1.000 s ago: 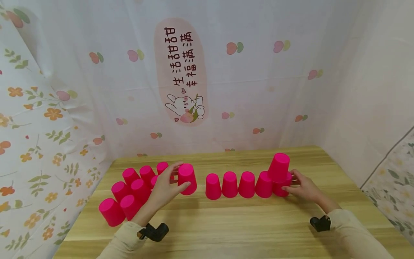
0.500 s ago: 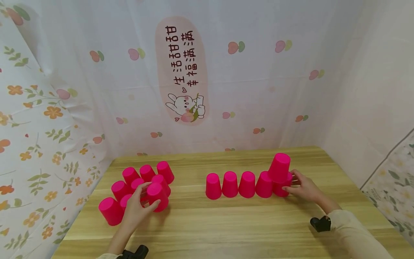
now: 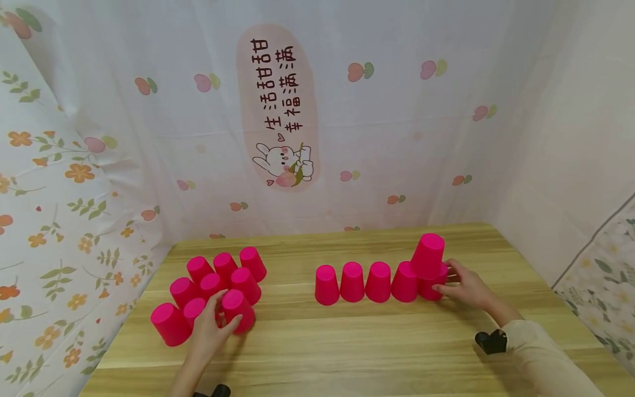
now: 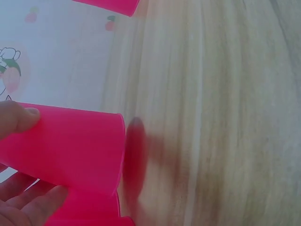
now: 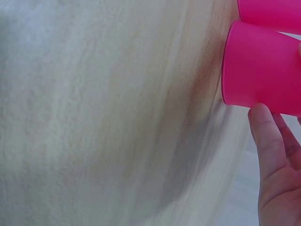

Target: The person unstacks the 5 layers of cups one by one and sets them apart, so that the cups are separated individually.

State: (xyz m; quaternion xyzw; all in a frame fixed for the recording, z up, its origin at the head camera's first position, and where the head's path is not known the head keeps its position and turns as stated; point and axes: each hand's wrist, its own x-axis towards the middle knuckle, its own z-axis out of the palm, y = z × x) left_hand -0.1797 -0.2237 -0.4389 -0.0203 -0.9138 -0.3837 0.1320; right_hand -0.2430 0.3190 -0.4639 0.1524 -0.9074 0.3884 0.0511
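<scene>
My left hand (image 3: pixel 208 328) grips an upside-down pink cup (image 3: pixel 239 313) at the near side of a cluster of similar cups, thumb on one side and fingers on the other. In the left wrist view a narrow gap shows between the rim of this held cup (image 4: pixel 80 146) and the table. My right hand (image 3: pixel 466 284) holds the end cup (image 3: pixel 430 288) of a row on the right, its thumb at the front and fingers behind. Another upside-down cup (image 3: pixel 428 255) rests on top, over the two rightmost cups. In the right wrist view my thumb touches the lower cup (image 5: pixel 263 68).
Several upside-down pink cups (image 3: pixel 171 325) stand grouped on the left of the wooden table (image 3: pixel 347 353). The row continues leftward from my right hand, ending at a cup (image 3: pixel 327 285) near the table's middle. A printed curtain (image 3: pixel 387 138) hangs behind the table.
My left hand has carried its cup leftward and toward me, from beside the row to the cluster, and lowered it close to the table. The right hand and stacked cup have stayed in place.
</scene>
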